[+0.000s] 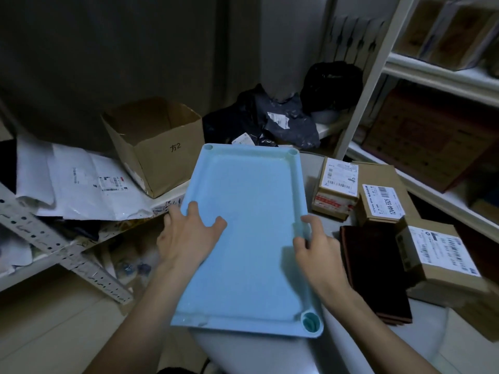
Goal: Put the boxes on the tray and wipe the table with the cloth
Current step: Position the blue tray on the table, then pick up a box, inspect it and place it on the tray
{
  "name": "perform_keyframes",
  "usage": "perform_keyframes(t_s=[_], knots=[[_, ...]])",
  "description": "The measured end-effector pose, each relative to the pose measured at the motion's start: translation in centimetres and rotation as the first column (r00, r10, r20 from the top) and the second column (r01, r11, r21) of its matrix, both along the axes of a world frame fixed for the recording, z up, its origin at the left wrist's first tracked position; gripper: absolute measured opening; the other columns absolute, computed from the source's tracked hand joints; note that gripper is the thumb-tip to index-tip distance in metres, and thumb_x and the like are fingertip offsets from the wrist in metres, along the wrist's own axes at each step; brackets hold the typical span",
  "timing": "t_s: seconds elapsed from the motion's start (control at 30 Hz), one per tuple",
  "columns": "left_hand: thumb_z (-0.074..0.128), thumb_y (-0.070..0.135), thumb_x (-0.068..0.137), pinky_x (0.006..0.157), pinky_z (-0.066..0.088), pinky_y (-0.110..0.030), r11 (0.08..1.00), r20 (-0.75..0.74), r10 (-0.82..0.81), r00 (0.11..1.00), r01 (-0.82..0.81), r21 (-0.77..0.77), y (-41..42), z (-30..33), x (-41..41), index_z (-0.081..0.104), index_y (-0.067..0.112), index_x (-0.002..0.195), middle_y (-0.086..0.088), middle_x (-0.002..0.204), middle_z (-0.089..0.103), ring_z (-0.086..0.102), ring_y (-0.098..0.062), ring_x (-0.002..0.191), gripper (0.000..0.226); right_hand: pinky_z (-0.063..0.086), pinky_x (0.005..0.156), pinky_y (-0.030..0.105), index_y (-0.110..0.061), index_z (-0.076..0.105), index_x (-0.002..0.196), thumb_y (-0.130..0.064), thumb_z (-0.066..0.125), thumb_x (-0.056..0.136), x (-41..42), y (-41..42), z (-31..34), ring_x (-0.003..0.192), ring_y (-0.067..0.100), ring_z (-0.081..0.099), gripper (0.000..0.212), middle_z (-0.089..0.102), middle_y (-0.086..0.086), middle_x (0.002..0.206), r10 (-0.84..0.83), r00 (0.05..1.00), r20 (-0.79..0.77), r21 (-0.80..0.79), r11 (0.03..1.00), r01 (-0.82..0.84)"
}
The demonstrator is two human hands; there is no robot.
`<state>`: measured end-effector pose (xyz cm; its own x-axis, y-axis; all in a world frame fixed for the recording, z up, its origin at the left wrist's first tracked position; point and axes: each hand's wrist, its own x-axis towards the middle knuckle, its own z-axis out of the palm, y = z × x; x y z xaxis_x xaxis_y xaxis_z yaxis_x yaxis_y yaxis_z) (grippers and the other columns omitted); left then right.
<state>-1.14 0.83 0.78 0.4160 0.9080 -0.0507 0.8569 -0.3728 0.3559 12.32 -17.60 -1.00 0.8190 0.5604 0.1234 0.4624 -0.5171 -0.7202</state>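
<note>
A light blue tray [251,238] lies lengthwise on the left part of a round white table [270,352], overhanging its left edge. My left hand [186,236] grips the tray's left rim, fingers resting inside it. My right hand [313,244] pinches the right rim. Three small cardboard boxes with shipping labels sit on the table to the right: one [334,187] at the back, one [380,203] beside it, one [437,252] nearer. A dark brown folded cloth [375,271] lies between the tray and the nearest box.
An open cardboard box [156,144] and white mail bags [89,182] sit on a shelf to the left. Dark plastic parcels [270,122] are piled behind the tray. A white shelf rack [437,76] holding cartons stands to the right. A larger flat carton [383,174] lies under the small boxes.
</note>
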Motion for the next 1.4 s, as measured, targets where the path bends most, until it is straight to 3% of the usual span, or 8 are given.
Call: perform_keyframes(t_s=[0.37,0.47,0.57,0.7,0.8,0.97,1.13,1.4], knots=[[0.044,0.060,0.089,0.085,0.042,-0.039,0.998,-0.090,-0.046,0.995,0.051,0.049,-2.0,-1.4,1.0,0.044,0.019,0.137,-0.010,0.130,0.040,0.040,-0.028,0.123,0.064,0.043,0.066,0.035,-0.020,0.046,0.131,-0.012,0.048,0.089,0.8,-2.1,-1.8,0.068,0.029,0.056,0.043,0.055,0.004,0.064,-0.027,0.995,-0.097,-0.014,1.000,0.026],[0.043,0.059,0.089,0.094,0.039,-0.041,0.997,-0.135,-0.055,0.989,0.062,0.047,-1.9,-1.5,1.1,0.043,0.018,0.139,-0.011,0.137,0.039,0.037,-0.030,0.126,0.064,0.047,0.071,0.040,-0.022,0.043,0.133,-0.016,0.048,0.090,0.7,-2.2,-1.6,0.077,0.032,0.059,0.044,0.060,0.007,0.075,-0.013,0.996,-0.084,-0.035,0.999,0.010],[0.044,0.059,0.087,0.108,0.024,-0.043,0.980,-0.185,-0.076,0.980,0.108,0.167,-2.0,-1.1,1.7,0.047,0.017,0.137,-0.011,0.155,0.026,0.028,-0.034,0.135,0.065,0.049,0.077,0.042,-0.027,0.042,0.131,-0.027,0.044,0.093,0.9,-2.6,-0.5,0.095,0.034,0.060,0.038,0.063,0.007,0.107,0.010,1.000,0.024,-0.184,0.983,-0.005],[0.048,0.053,0.089,0.113,0.018,-0.041,0.944,-0.026,-0.263,0.965,0.263,0.199,-3.9,1.1,5.7,0.043,0.019,0.142,-0.003,0.163,0.015,0.018,-0.029,0.143,0.063,0.045,0.065,0.035,-0.021,0.049,0.119,-0.035,0.041,0.094,2.8,-3.1,2.1,0.099,0.023,0.055,0.030,0.052,0.001,0.109,0.006,0.938,0.348,-0.251,0.964,0.087],[0.046,0.049,0.093,0.115,0.019,-0.040,0.896,0.105,-0.435,0.894,0.418,0.147,-6.3,2.4,10.2,0.033,0.022,0.150,0.002,0.164,0.016,0.016,-0.022,0.145,0.065,0.048,0.076,0.041,-0.013,0.054,0.118,-0.036,0.047,0.091,6.1,-2.4,2.9,0.102,0.026,0.051,0.036,0.056,0.006,0.115,-0.019,0.896,0.444,-0.215,0.968,0.127],[0.033,0.046,0.101,0.116,0.018,-0.039,0.816,0.191,-0.574,0.796,0.574,0.062,-8.8,2.0,16.5,0.029,0.037,0.152,0.007,0.163,0.024,0.020,-0.018,0.146,0.053,0.040,0.092,0.049,-0.023,0.040,0.142,-0.044,0.049,0.091,11.4,0.2,2.7,0.123,0.040,0.037,0.055,0.031,0.012,0.152,-0.024,0.927,0.374,-0.363,0.916,0.171],[0.024,0.041,0.104,0.113,0.022,-0.039,0.811,0.231,-0.567,0.790,0.585,-0.007,-8.9,-0.5,18.7,0.035,0.041,0.149,0.016,0.155,0.039,0.033,-0.020,0.139,0.047,0.042,0.075,0.046,-0.031,0.031,0.142,-0.034,0.047,0.093,13.1,1.6,0.5,0.114,0.042,0.044,0.052,0.031,0.010,0.146,0.001,0.923,0.386,-0.403,0.900,0.167],[0.032,0.043,0.103,0.111,0.024,-0.039,0.835,0.416,-0.504,0.757,0.550,0.011,-9.5,-0.4,18.4,0.032,0.049,0.148,0.017,0.146,0.050,0.036,-0.017,0.135,0.046,0.042,0.083,0.046,-0.035,0.030,0.147,-0.037,0.049,0.091,13.3,0.8,1.4,0.124,0.038,0.038,0.059,0.020,0.003,0.158,-0.037,0.945,0.325,-0.235,0.965,0.118]])
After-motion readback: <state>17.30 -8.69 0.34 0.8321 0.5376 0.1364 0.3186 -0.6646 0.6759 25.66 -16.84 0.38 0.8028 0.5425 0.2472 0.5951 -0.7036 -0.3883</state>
